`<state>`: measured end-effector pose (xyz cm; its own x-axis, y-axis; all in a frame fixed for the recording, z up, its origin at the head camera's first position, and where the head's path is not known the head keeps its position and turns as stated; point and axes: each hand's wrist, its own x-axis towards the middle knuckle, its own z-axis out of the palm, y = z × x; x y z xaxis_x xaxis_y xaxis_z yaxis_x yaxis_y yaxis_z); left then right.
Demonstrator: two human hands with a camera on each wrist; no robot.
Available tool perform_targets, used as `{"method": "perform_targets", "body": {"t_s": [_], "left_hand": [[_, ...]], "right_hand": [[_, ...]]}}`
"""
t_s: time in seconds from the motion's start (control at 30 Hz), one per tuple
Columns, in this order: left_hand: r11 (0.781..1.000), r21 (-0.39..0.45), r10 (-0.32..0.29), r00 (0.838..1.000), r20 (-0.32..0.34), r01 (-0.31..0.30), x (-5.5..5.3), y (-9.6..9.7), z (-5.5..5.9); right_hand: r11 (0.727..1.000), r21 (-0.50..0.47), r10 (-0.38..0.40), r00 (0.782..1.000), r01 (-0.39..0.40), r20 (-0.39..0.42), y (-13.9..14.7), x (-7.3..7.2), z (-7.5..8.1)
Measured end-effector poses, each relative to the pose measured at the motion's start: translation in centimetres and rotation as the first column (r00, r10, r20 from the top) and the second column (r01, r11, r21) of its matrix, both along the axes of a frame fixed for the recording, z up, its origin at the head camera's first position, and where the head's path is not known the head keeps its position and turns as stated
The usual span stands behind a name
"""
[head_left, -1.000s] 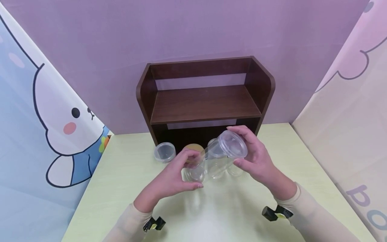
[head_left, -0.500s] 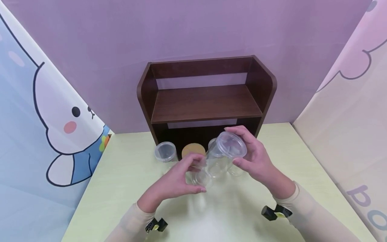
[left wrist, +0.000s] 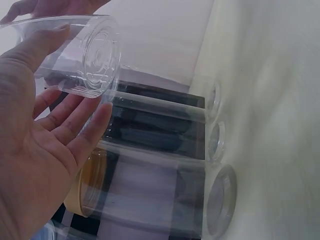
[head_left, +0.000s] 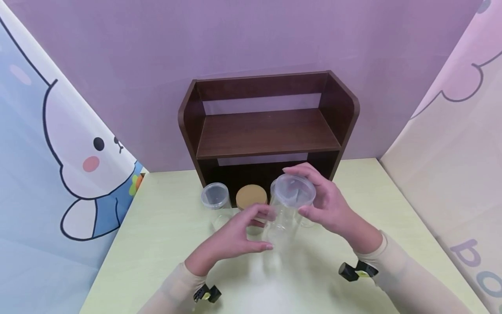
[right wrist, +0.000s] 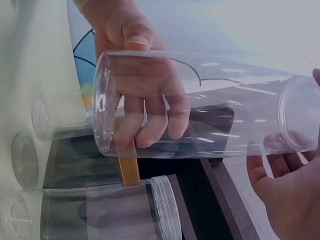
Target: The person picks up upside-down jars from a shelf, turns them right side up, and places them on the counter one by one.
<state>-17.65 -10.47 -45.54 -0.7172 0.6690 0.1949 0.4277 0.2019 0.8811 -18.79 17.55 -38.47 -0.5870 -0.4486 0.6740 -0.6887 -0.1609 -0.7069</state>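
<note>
Above the table, both hands hold a tall clear plastic jar with a translucent lid. My right hand grips it at the lid end. Near the base, my left hand has its thumb on one side and curved fingers on the other, as the left wrist view shows. The jar stands a little tilted, lid up. Behind it on the table are a clear-lidded jar, a jar with a tan lid, and another clear jar partly hidden by the held one.
A dark brown two-tier shelf stands behind the jars, against the purple backdrop. The pale table stretches out in front of and beside it. Printed cloth panels border the left and right sides.
The held jar has swung from a strong tilt to nearly upright. My left hand has moved right with its base, uncovering the tan lid. The right hand's lid end has shifted slightly left.
</note>
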Motion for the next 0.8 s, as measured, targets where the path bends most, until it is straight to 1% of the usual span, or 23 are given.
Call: {"method": "perform_targets", "body": {"t_s": [0.17, 0.43, 0.67, 0.8], "left_hand": [[1.0, 0.002, -0.008, 1.0, -0.006, 0.008, -0.21, 0.17, -0.64], [1.0, -0.006, -0.012, 1.0, -0.012, 0.012, -0.27, 0.31, -0.76], [0.999, -0.033, -0.007, 1.0, -0.027, 0.006, -0.18, 0.0, -0.37], [0.999, -0.036, -0.005, 0.996, -0.084, 0.002, -0.32, -0.57, 0.19]], "right_hand": [[0.999, 0.028, 0.016, 1.0, -0.016, -0.009, -0.1, -0.11, 0.03], [0.998, 0.047, 0.044, 0.999, -0.044, -0.018, -0.06, -0.25, 0.09], [0.996, 0.086, 0.034, 0.999, -0.032, -0.029, 0.16, -0.25, -0.37], [0.99, 0.138, -0.017, 0.999, 0.022, -0.036, 0.63, 0.01, -0.75]]}}
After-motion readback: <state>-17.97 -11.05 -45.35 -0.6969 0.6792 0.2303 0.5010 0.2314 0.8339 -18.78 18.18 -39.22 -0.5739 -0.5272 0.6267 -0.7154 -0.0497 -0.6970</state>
